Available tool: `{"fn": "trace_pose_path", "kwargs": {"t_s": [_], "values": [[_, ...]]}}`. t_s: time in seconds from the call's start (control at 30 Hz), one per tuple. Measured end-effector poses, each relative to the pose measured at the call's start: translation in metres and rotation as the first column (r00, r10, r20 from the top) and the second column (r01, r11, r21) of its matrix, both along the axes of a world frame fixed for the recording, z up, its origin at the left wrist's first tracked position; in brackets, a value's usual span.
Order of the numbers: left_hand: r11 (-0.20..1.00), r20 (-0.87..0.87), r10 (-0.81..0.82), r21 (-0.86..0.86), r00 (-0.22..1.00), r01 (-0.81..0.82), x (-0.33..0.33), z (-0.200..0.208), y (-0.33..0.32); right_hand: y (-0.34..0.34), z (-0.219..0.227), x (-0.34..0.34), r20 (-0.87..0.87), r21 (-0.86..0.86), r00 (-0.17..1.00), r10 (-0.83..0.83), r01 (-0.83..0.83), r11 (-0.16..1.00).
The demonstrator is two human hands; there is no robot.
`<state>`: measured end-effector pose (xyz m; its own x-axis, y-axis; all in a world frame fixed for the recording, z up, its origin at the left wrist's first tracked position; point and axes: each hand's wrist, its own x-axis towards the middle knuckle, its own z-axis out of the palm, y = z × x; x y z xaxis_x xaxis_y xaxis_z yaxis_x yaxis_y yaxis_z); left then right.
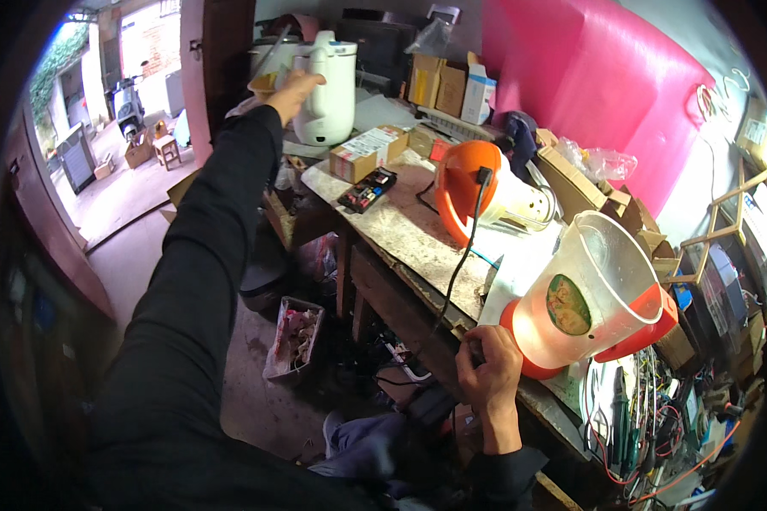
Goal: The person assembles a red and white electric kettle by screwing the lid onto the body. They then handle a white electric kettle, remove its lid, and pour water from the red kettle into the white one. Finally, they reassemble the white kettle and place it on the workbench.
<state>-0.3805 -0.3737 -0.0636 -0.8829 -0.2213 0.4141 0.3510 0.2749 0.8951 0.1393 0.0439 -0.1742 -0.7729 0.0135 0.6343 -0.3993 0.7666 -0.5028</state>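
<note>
Your table (413, 226) runs from 11 to 4 o'clock. At 3 stands a clear jug (584, 281) with a red base and handle; at 11, a white jug-shaped appliance (332, 102); at 2, an orange-and-white appliance head (467, 183). A cardboard box (369, 153) lies at 12. Your right hand (491, 368), between 4 and 5, is curled just beside the red base; whether it grips anything is hidden. Your left hand (294, 94), at 11, is half curled by the white appliance's handle; its hold cannot be told. A black case (367, 190) lies near the box.
</note>
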Motion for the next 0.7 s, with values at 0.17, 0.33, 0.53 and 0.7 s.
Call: {"fn": "trace_pose_path", "kwargs": {"t_s": [0.17, 0.33, 0.53, 0.7], "values": [[0.947, 0.115, -0.263, 0.222, 0.958, 0.233, 0.021, 0.034, 0.069, 0.007, 0.004, 0.001, 0.004, 0.046, 0.998, -0.067, 0.067, 0.997], [0.995, -0.242, -0.042, 0.075, 0.969, 0.062, -0.007, -0.001, 0.036, 0.0, 0.005, 0.002, 0.061, -0.002, 0.998, -0.006, 0.007, 1.0], [0.983, -0.191, 0.108, 0.164, 0.976, -0.077, -0.014, -0.029, 0.013, 0.004, 0.002, -0.002, 0.084, 0.079, 0.996, -0.018, 0.012, 0.997], [0.908, -0.139, 0.413, 0.139, 0.9, -0.395, 0.088, 0.018, 0.058, 0.01, 0.005, -0.003, 0.025, 0.144, 0.997, -0.076, 0.072, 0.987]]}}
